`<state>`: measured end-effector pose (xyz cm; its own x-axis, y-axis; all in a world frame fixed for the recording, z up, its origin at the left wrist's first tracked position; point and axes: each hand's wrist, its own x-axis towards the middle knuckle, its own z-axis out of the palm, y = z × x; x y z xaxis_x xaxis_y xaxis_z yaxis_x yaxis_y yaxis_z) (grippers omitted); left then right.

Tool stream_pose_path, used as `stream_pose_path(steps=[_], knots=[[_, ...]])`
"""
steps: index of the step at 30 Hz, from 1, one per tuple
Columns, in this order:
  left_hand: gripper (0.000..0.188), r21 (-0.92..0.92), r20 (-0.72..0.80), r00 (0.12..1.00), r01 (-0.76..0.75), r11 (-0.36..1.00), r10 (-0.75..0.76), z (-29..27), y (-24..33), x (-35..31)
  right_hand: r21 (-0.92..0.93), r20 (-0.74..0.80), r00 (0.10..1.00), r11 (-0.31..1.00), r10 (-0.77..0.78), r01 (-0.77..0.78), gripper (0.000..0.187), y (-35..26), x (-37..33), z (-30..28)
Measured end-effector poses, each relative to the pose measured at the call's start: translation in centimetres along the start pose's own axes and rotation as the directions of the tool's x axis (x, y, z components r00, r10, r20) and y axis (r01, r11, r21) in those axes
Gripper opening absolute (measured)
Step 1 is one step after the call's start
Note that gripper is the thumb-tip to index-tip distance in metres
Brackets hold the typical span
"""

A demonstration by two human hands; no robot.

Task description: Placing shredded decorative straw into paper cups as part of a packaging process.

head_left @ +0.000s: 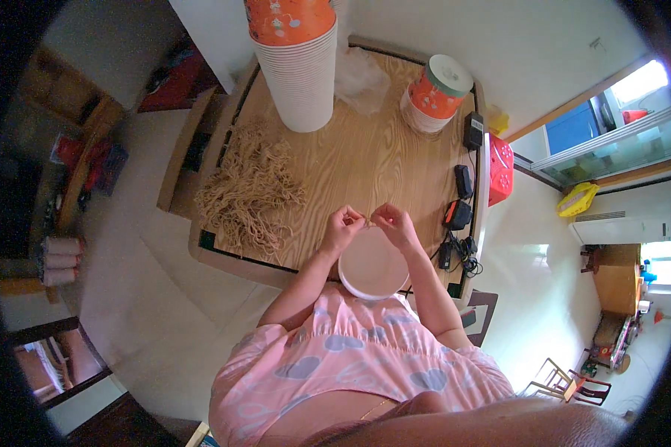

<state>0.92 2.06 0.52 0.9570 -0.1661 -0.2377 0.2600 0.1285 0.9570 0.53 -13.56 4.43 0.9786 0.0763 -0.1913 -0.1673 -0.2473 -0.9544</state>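
Observation:
A white paper bucket (374,262) stands at the table's near edge against my body, its round opening facing up. Over its far rim my left hand (344,226) and my right hand (395,225) are closed in pinches, fingertips almost meeting. A short bit of thin tan cord seems to show between them; its ends are hidden by the fingers. To the left lies a loose heap of tan cords (253,190). Beyond it rises a tall stack of nested white paper buckets (298,86), an orange printed one on top.
A shorter orange and white bucket stack (431,100) stands at the far right of the wooden table (350,167). Crumpled clear plastic (361,78) lies at the back. Black adapters (463,181) and cables (466,257) line the right edge, beside a red plastic container (500,170).

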Motion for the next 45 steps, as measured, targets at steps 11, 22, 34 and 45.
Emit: stream_pose_path(steps=[11, 22, 34, 45], knots=[[0.01, 0.048, -0.09, 0.996, 0.007, 0.999, -0.002, -0.2, 0.3, 0.3, -0.103, 0.015, 0.995, 0.99, -0.095, 0.096, 0.006, -0.4, -0.3, 0.3], [0.009, 0.095, -0.044, 0.999, 0.0, 0.995, 0.004, 0.0, 2.5, 0.7, -0.07, 0.032, 0.999, 0.997, -0.038, 0.041, 0.015, -0.7, 0.9, -0.1], [0.008, -0.052, -0.156, 0.987, -0.049, 0.997, 0.04, -0.1, 2.8, 0.7, 0.019, 0.028, 0.993, 0.993, -0.118, 0.117, 0.009, -1.7, 0.2, 0.1], [0.008, -0.056, -0.064, 0.996, -0.071, 0.996, 0.067, 0.0, 3.6, 0.5, -0.1, -0.063, 0.979, 0.977, -0.195, 0.188, 0.016, -1.9, 0.0, 2.0]])
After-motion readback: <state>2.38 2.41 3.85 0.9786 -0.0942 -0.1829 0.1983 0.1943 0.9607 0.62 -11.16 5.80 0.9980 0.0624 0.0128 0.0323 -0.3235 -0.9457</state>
